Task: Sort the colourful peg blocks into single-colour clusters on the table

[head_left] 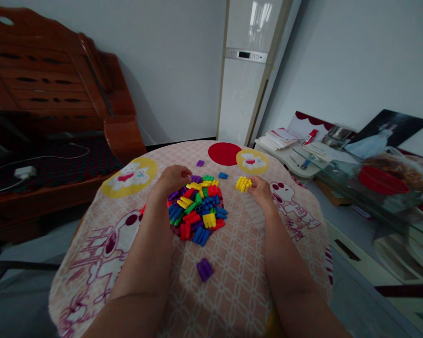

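My right hand [261,190] is closed on a cluster of yellow building blocks [244,183], several joined together, held just right of the pile. My left hand [175,179] is at the far left edge of the pile, its fingers curled in at the left end of a purple building block [196,179]. Its fingertips are partly hidden. The pile of plastic blocks [197,205] mixes red, blue, green, yellow and purple pieces made of joined tubes. A blue block [223,175] lies between the pile and the yellow cluster.
One loose purple block [205,270] lies near me on the patterned tablecloth [238,281], another purple block [200,163] at the far side. A wooden bench [123,136] stands to the left. On the right, a glass-topped cabinet [352,183] holds papers, a photo and a red basket.
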The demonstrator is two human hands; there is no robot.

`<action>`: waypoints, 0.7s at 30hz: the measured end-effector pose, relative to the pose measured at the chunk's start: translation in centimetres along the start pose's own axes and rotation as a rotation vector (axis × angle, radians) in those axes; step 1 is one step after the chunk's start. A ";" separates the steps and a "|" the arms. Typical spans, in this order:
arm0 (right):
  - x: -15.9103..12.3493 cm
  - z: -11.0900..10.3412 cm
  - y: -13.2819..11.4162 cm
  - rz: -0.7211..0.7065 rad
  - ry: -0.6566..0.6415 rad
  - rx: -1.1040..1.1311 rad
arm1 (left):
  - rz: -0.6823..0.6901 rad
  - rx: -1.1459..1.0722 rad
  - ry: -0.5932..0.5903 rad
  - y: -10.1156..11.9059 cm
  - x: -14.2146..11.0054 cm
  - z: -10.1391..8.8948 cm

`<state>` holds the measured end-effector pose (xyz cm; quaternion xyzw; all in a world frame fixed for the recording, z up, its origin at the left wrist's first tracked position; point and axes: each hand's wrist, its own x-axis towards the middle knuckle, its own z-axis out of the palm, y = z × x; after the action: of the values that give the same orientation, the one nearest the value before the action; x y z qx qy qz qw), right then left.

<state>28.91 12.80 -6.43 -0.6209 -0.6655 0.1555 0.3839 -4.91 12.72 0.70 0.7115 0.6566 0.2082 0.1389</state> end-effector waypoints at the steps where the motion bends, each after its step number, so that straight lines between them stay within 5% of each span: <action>1: 0.0 0.1 0.1 -0.001 -0.004 -0.001 | -0.006 -0.004 -0.012 -0.2 0.0 0.0; 12: 0.4 0.0 0.6 -0.005 0.037 0.025 | 0.001 0.063 -0.149 -1.4 0.4 0.9; 21: 0.3 -0.6 -0.2 -0.013 0.183 0.073 | 0.075 0.124 -0.133 0.7 0.4 2.8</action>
<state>29.19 12.84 -5.80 -0.6138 -0.6255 0.1196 0.4665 -2.92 13.25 -1.34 0.7550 0.6305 0.1246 0.1300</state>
